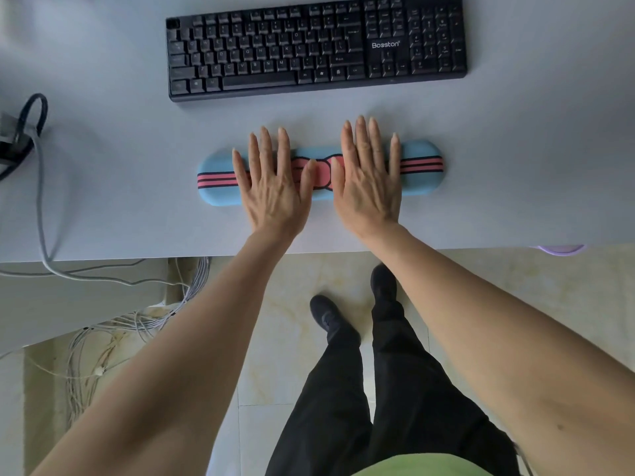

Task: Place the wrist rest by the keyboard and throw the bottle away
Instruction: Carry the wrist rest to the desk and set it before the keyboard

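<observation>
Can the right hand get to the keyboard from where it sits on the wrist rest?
Probably yes. The right hand lies flat on the wrist rest, fingers pointing at the keyboard. Only a bare strip of desk lies between them, with nothing in the way.

Soft, even daylight; scene bright, slightly cool-toned. Faint diffuse shadows cast on counter (103, 173) beyond hands and under keyboard (316, 49) front edge. No glare seen. Centre sharp; wide-angle bending noted at edges, forearms stretched, corners slightly softened.
</observation>
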